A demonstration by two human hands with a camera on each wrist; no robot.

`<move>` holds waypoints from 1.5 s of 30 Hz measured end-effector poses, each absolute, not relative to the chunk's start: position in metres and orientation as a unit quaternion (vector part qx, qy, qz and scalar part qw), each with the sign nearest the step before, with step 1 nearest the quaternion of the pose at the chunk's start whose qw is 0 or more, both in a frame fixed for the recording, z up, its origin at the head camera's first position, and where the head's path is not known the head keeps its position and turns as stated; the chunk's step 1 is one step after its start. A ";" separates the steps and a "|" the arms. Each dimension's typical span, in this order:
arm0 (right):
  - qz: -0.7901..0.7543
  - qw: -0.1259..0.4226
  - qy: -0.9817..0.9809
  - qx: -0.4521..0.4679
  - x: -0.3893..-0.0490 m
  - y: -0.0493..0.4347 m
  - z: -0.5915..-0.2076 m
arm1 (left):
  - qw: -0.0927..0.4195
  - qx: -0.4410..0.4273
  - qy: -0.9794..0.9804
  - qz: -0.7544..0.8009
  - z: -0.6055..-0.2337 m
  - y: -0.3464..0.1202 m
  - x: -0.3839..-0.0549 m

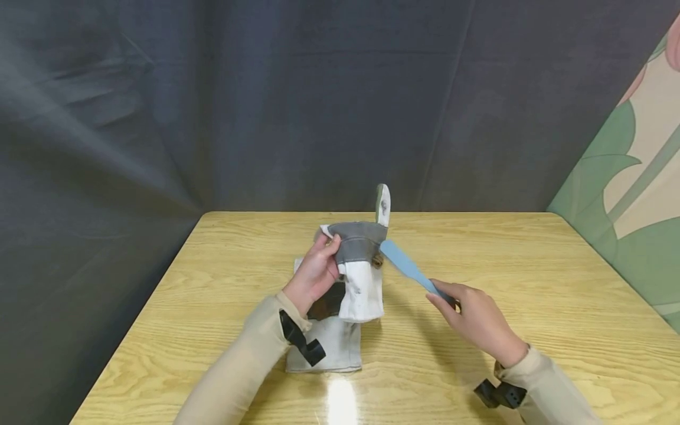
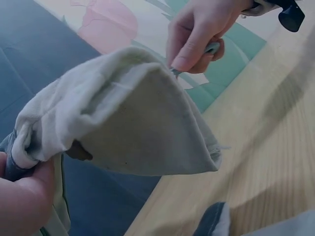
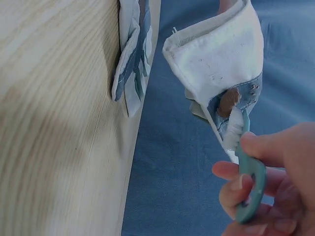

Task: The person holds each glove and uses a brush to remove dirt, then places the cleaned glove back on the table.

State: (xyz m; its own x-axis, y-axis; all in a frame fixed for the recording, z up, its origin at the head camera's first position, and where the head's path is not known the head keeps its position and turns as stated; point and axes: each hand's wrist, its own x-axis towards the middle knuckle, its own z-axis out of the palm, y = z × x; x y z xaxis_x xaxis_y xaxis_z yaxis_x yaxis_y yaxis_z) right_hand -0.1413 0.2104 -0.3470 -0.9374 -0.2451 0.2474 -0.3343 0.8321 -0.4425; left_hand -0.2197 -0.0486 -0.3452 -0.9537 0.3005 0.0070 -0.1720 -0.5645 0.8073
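My left hand (image 1: 317, 273) grips a white and grey work glove (image 1: 362, 289) and holds it up above the table, its cuff hanging down and one finger pointing up. The hollow cuff opening (image 2: 147, 123) faces the left wrist camera. Between thumb and fingers, my right hand (image 1: 480, 319) pinches the handle of a light blue brush (image 1: 404, 262). In the right wrist view its white bristles (image 3: 234, 130) are at a brown stain (image 3: 228, 102) on the glove's grey band. Below the raised glove, a second work glove (image 1: 326, 348) lies on the table, partly hidden by my left hand.
The wooden table (image 1: 159, 330) stretches out beneath both hands. A dark cloth curtain (image 1: 340, 106) hangs behind its far edge and along the left. At the right stands a panel with a leaf and flower pattern (image 1: 632, 218). Black wrist cameras (image 1: 303, 339) sit on both sleeves.
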 end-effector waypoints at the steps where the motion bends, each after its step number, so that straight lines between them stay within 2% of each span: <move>1: 0.248 0.090 -0.953 0.151 -0.141 0.211 -0.347 | 0.136 0.071 0.445 0.882 -0.346 -0.046 -0.220; 7: 0.243 0.110 -0.953 0.141 -0.141 0.217 -0.345 | 0.144 0.056 0.447 0.881 -0.350 -0.025 -0.222; 17: 0.187 0.211 -0.956 0.077 -0.141 0.240 -0.345 | 0.157 0.039 0.423 0.892 -0.354 0.004 -0.221; 22: 0.190 0.206 -0.956 0.089 -0.140 0.241 -0.342 | 0.161 0.043 0.421 0.892 -0.361 0.008 -0.222; 30: 0.201 0.165 -0.962 0.088 -0.138 0.238 -0.343 | 0.161 0.030 0.430 0.888 -0.363 0.011 -0.222; 40: 0.231 0.221 -0.943 0.096 -0.136 0.236 -0.337 | 0.188 0.052 0.445 0.874 -0.359 0.026 -0.218; 45: 0.235 0.213 -0.944 0.094 -0.132 0.236 -0.336 | 0.182 0.051 0.451 0.872 -0.361 0.025 -0.217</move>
